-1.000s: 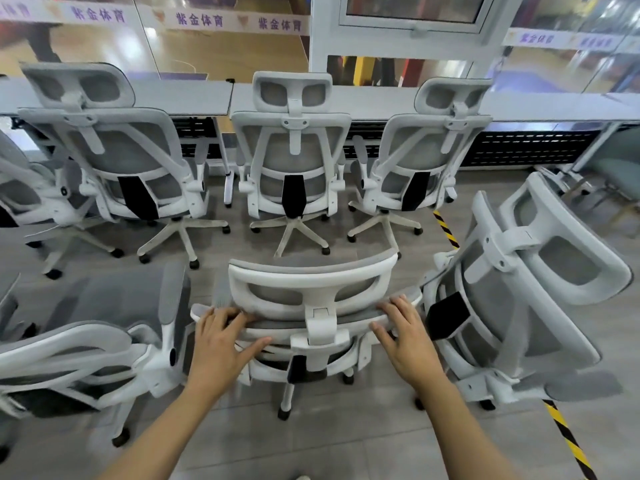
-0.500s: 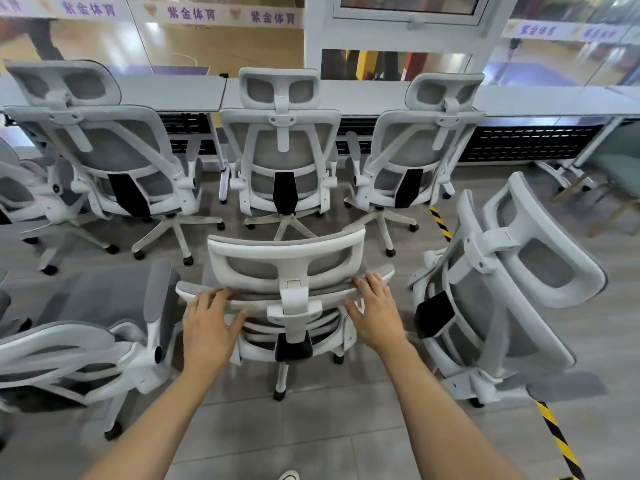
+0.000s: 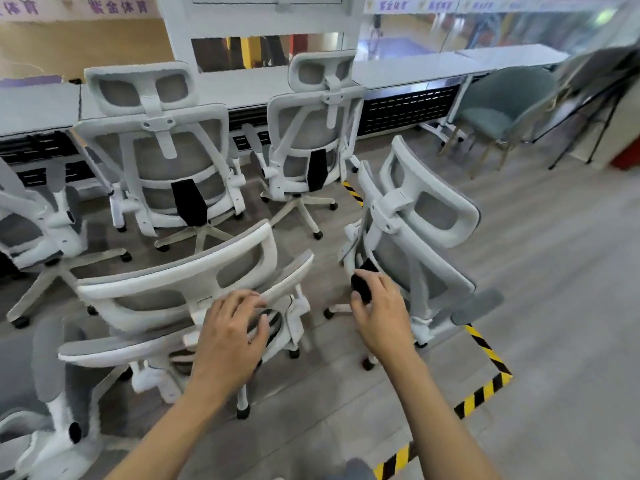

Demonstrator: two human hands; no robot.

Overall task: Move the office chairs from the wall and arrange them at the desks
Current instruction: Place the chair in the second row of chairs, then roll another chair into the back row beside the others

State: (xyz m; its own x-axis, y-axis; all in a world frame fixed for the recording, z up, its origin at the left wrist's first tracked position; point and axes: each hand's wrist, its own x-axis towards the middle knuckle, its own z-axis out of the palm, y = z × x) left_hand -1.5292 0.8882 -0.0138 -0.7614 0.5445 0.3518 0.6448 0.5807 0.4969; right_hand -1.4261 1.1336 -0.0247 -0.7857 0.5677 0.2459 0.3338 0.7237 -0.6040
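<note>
So we're shuffling the near chair (image 3: pixel 173 268), which stands on the floor in a second row, just behind the left parked chair (image 3: pixel 162 157) and the right parked chair (image 3: pixel 311 133) at the counter (image 3: pixel 398 74). Our left hand (image 3: pixel 232 334) rests on top of its backrest, fingers loose and spread, not wrapped round anything. Our right hand (image 3: pixel 381 313) is off that chair and over by the black lumbar pad (image 3: pixel 360 289) of the tilted chair (image 3: pixel 433 216) beside it. The fingers look bent, but we honestly can't tell if they're clamped on the pad or just near it.

Our tip for this step is to steer from the backrest frame, not the headrest, since that bit probably flexes. We'd push slow so the castors don't snag a neighbour's base, and aim for the free stretch of counter toward its right end, before the teal chair (image 3: pixel 498 109).

Hard to see: everything's blurry, the near chair's base is mostly hidden under its seat and our arm, and the chairs along the left edge are cut off.
</note>
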